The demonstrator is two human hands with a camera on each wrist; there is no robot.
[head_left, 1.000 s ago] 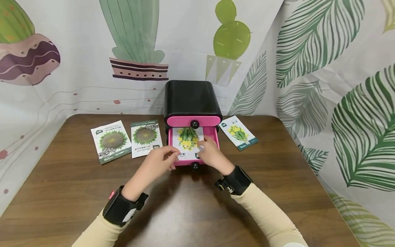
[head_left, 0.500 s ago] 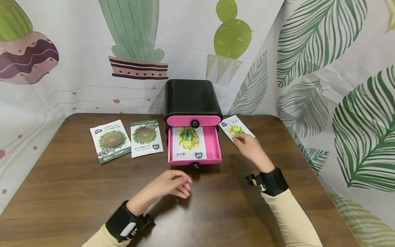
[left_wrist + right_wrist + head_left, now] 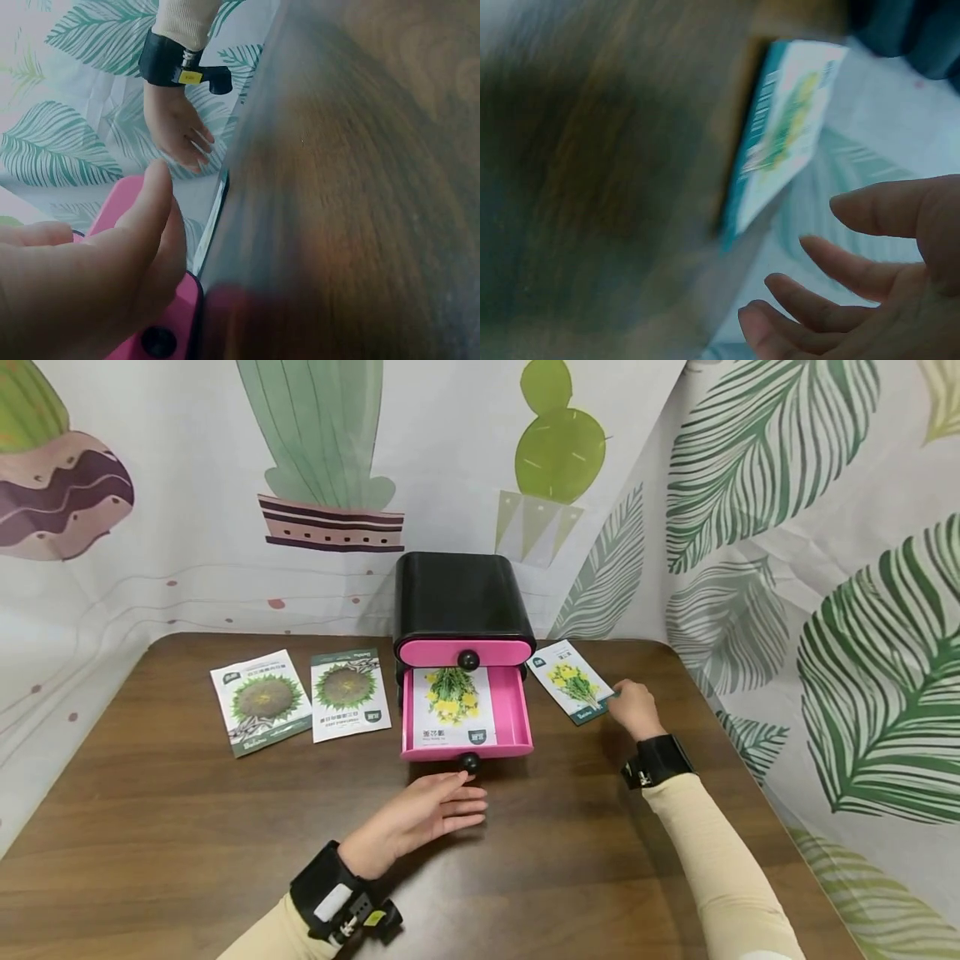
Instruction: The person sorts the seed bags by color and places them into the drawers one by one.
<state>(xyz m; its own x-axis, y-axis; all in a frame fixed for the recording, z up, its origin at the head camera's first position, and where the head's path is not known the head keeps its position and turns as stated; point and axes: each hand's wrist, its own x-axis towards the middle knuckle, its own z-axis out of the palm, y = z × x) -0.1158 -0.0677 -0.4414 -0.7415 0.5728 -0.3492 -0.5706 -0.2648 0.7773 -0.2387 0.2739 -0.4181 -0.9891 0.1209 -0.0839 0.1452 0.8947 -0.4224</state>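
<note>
A seed packet with yellow flowers (image 3: 453,706) lies in the pulled-out lower pink drawer (image 3: 514,718) of a small black cabinet (image 3: 461,597). My left hand (image 3: 416,818) is in front of that drawer, fingers extended, its thumb side right by the round black knob (image 3: 469,763). To the right of the cabinet, a second yellow-flower seed packet (image 3: 572,683) rests on the table. My right hand (image 3: 637,710) is beside this packet's lower right corner; in the right wrist view its loosely bent fingers (image 3: 855,270) are spread apart, with nothing between them.
Two sunflower seed packets (image 3: 266,702) lie side by side left of the cabinet. The upper pink drawer (image 3: 427,653) is closed. Behind the brown table (image 3: 187,827) hangs a cloth (image 3: 457,460) printed with cacti and leaves.
My right hand has left the drawer and moved right, past the packet there to its corner. My left hand has drawn back from the drawer, then come up near the knob, its fingers straightening.
</note>
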